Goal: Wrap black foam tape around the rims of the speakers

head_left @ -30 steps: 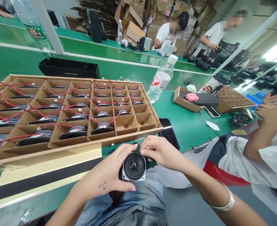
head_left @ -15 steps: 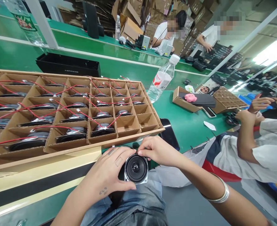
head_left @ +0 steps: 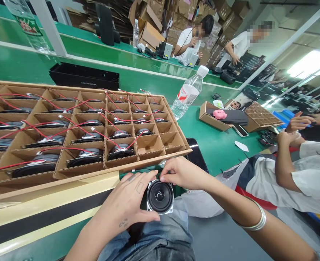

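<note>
A round black speaker [head_left: 160, 196] with a silver square frame faces up above my lap. My left hand [head_left: 134, 197] grips it from the left, thumb at the lower edge and fingers at the top. At the upper edge of the speaker my right hand [head_left: 180, 174] has thumb and index finger pinched together; whatever lies between the fingertips is too small to make out. Just beyond both hands is a divided cardboard box [head_left: 149, 162] holding several speakers with red wires, and some compartments at its right end hold none.
A plastic bottle [head_left: 187, 92] stands behind the box, with a dark phone-like slab [head_left: 196, 156] at the box's right corner. Farther right are a small open carton [head_left: 215, 121] and a co-worker's hands [head_left: 293, 128]. A black tray [head_left: 84, 76] lies behind the box.
The speaker and both hands appear slightly farther right and lower in the view. The grip looks the same. The co-worker's hands at the right have shifted a little.
</note>
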